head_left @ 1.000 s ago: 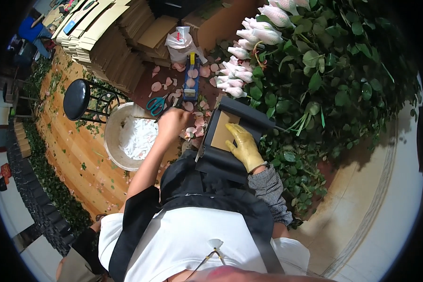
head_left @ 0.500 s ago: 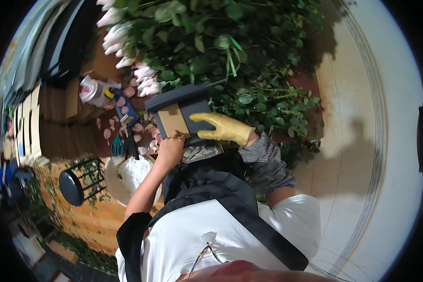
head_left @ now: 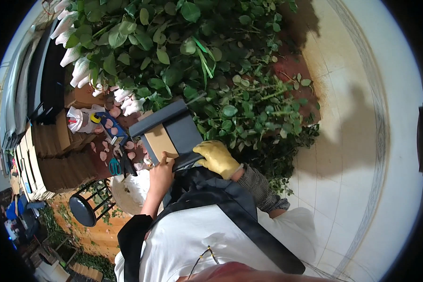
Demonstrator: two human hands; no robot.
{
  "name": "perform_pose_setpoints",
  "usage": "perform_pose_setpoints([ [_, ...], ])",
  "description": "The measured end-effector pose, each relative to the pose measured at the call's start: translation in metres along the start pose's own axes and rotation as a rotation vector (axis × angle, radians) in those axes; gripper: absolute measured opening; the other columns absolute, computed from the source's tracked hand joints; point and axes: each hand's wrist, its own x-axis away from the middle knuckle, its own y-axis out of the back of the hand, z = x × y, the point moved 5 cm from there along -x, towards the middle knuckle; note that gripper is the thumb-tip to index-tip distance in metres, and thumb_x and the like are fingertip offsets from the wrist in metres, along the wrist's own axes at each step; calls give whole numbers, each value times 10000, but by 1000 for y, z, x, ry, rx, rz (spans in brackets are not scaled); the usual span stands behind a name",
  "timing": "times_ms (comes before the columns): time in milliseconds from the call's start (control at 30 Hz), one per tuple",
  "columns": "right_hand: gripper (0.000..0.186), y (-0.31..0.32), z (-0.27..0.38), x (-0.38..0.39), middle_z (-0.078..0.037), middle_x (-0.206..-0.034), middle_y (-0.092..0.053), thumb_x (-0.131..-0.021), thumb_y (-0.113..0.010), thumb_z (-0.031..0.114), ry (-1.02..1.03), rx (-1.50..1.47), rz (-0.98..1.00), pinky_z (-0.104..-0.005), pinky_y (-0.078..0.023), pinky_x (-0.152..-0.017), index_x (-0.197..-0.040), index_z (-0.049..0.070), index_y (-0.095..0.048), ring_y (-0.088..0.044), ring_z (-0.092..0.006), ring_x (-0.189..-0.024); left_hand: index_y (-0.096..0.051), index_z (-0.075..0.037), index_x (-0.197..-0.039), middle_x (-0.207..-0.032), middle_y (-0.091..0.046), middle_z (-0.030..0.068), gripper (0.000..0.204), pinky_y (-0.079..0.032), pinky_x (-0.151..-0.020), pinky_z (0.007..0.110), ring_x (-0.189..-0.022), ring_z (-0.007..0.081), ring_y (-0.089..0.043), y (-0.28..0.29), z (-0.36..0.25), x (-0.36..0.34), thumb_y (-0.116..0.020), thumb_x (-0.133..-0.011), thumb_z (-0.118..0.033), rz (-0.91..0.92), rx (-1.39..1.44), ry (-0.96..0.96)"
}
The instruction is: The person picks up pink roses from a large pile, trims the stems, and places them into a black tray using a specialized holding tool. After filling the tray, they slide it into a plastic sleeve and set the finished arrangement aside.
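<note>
My bare left hand has its fingers curled at the near end of a tan cardboard piece, which lies on a dark grey folded sheet with a thick rolled far edge. My yellow-gloved right hand grips the sheet's near right corner, fingers bent over it. Beyond them lie leafy rose stems, with blooms in white netting at the upper left. Teal scissors lie left of my left hand, near a blue tool and scattered petals.
Stacked cardboard and a white plastic bag are at the left. A pale tub of white material and a black stool stand below. A tiled floor runs along the right.
My left hand has moved from beside the scissors onto the cardboard. My right glove has slid toward the near right corner and curled its fingers. The view has turned.
</note>
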Motion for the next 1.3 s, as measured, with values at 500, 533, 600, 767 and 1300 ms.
perform_pose_setpoints([
  [500,487,93,-109,-71,-198,-1128,-718,-923,-694,322,-242,-51,-308,-443,-557,-899,-1348,101,-609,-690,-376,-1021,-592,35,-1208,-1185,-515,236,529,-519,-891,452,-1039,429,-620,-16,46,-41,-652,-972,-434,85,385,56],
  [533,472,114,-98,-84,-198,-1094,-723,-913,-710,294,-247,0,-437,-455,-557,-858,-1331,95,-619,-692,-383,-981,-592,35,-1208,-1185,-515,236,529,-519,-891,452,-1039,429,-620,-19,51,-47,-652,-972,-434,73,373,47],
  [600,564,152,-59,-115,-222,-1285,-661,-913,-733,252,-148,-22,-684,-428,-522,-978,-1388,9,-550,-646,-378,-1169,-578,35,-1210,-1184,-516,230,507,-503,-917,423,-1066,407,-602,-28,57,-49,-654,-976,-409,103,477,68],
  [767,549,151,-69,-198,-280,-1135,-680,-894,-730,348,-440,72,-592,-473,-536,-910,-1247,-52,-602,-662,-435,-1049,-617,-3,-1165,-1167,-534,187,366,-507,-883,402,-995,339,-617,-24,60,-60,-656,-994,-324,149,596,29],
  [1300,293,218,-135,231,-123,-940,-646,-1020,-580,247,-127,-1154,-1056,-295,-504,-621,-1137,-12,-650,-600,-176,-745,-643,-11,-1127,-1114,-570,175,339,-506,-869,381,-964,316,-618,-20,61,-54,-661,-986,-319,106,644,24],
])
